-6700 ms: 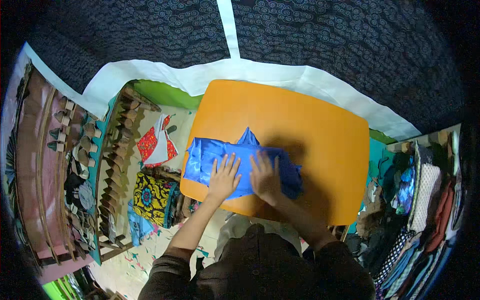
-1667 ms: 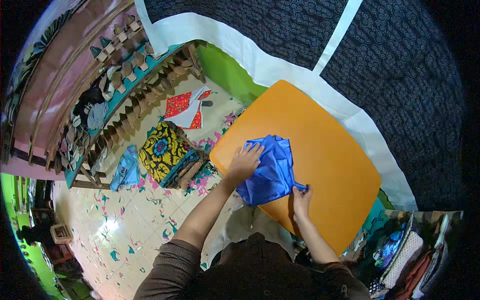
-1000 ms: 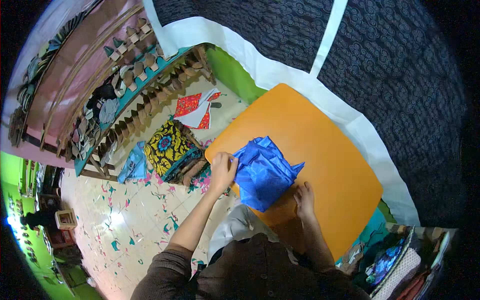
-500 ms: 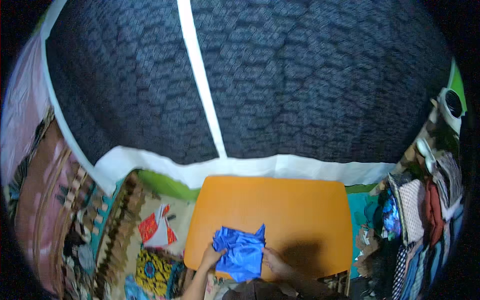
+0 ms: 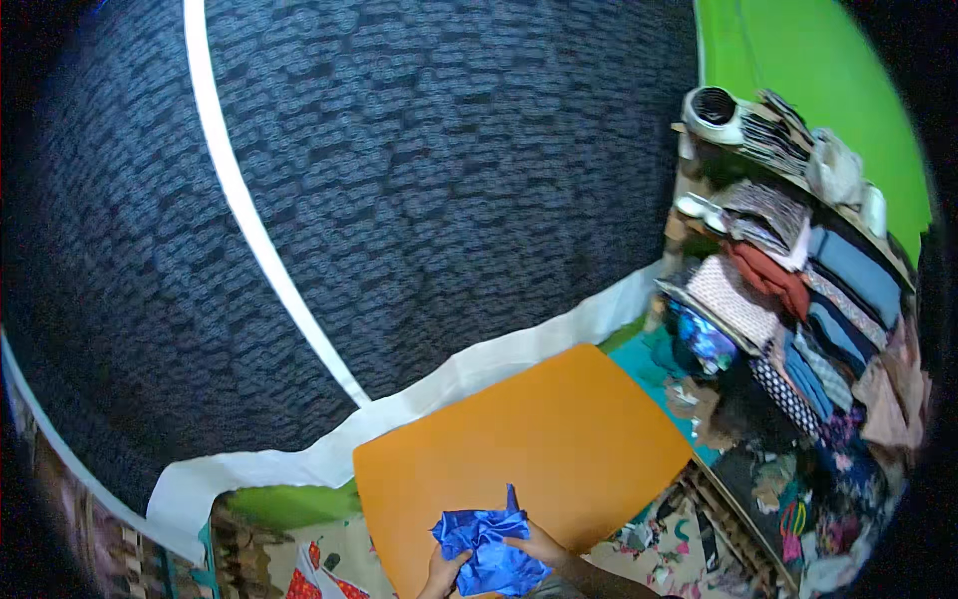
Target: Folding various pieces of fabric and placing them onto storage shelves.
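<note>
A shiny blue cloth (image 5: 489, 547) is bunched between my hands at the near edge of the orange tabletop (image 5: 519, 419). My left hand (image 5: 444, 573) grips its lower left side, thumb lying over the fabric. On the right side my right hand (image 5: 539, 544) pinches the cloth, its thumb on top. A narrow corner of the cloth sticks up at the top. The fingers behind the fabric are hidden.
At right, a shelf holds stacks of folded clothes (image 5: 738, 299). Scraps of fabric (image 5: 664, 554) litter the floor beyond the table's right edge. A red and white cloth (image 5: 319, 579) lies at lower left. A dark patterned curtain (image 5: 479, 200) hangs behind.
My view has swung right, bringing in more of the shelf and a green wall. Both hands still hold the blue cloth, now more bunched, and my right thumb lies farther over it.
</note>
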Tool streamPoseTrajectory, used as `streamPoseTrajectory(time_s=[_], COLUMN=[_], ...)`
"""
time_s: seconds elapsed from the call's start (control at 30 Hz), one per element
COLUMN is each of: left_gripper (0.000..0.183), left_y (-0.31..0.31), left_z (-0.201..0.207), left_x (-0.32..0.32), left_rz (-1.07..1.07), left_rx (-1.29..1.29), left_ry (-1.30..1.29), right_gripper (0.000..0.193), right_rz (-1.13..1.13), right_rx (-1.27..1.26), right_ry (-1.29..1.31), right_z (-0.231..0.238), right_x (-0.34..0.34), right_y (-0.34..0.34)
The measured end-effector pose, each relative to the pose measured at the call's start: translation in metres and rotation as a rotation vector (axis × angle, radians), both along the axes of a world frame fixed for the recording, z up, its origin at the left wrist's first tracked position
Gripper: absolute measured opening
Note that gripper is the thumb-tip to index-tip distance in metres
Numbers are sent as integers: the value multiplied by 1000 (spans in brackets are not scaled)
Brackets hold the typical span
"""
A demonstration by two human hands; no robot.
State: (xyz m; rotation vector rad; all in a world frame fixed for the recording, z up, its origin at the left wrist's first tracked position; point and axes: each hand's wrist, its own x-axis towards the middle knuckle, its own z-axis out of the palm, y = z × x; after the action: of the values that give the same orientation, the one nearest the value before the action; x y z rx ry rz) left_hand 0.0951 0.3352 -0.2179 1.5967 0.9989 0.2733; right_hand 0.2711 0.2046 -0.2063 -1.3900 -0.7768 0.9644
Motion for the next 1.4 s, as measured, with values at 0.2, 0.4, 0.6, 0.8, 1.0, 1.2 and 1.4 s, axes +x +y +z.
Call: streamPoseTrajectory(time_s=[0.2,0.4,0.6,0.8,1.0,1.2,1.4], left_gripper=[44,46,42,39,31,24,26], left_y=[-8,-18,-74,-160,-257,-360,-470], left_z=[-7,-29,10,54,84,122,162], left_x=[21,40,98,149,199,227,232], left_rz=[20,-299,-404,-619,-750,-906,-1026], left_rx=[-307,-492,-323,-236,-255,6,-308], left_ry=[-130,-25,-230,-268,-487,-533,-460], right_gripper=[60,50,34,32,32,29,40], right_rz=[-241,-367,-562,-755,-985,-1209,-1379], right_rx=[-25,-278,-299,-289,-323,-101,-140], right_ry=[205,156,-116,-146,-353,-377,-297], right_z=[-30,22,11,49,79,111,134], right_x=[-14,-21,8,20,35,20,5], right_y=[-42,-75,-128,-230,-336,-440,-544])
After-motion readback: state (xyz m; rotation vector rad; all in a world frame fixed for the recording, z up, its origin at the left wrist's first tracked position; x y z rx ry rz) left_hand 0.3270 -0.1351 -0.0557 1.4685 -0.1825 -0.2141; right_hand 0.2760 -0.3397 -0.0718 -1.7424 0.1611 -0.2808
